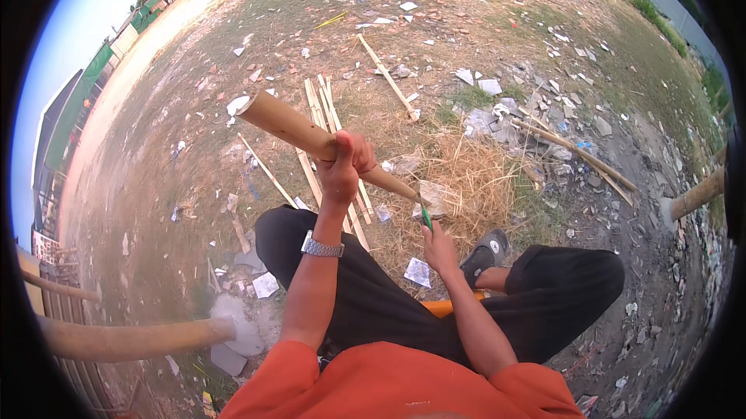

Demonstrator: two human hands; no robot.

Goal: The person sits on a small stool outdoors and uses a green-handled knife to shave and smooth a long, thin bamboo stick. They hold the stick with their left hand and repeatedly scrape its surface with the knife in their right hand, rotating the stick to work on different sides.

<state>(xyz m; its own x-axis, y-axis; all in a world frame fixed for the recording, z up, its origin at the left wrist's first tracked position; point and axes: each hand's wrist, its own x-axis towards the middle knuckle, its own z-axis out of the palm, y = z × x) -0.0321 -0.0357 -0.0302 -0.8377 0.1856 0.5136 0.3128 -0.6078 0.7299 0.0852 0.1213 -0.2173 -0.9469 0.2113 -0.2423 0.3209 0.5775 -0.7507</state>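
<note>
A thick, light-brown bamboo pole (286,125) slants across in front of me, its wide cut end at the upper left and its thinner end over the straw. My left hand (347,166), with a metal watch on the wrist, is closed around the pole's middle. At the thin end, my right hand (440,249) grips a slim tool with a green handle (427,218). Its narrow working part meets the pole near the tip; whether it is a knife or a saw is too small to tell.
Split bamboo strips (315,104) lie on the ground beyond my left hand. A straw heap (478,182) sits ahead of my shoe (486,257). Broken tiles (489,86) and more bamboo pieces (575,145) are scattered rightward. Posts stand at left (140,339) and right (698,193).
</note>
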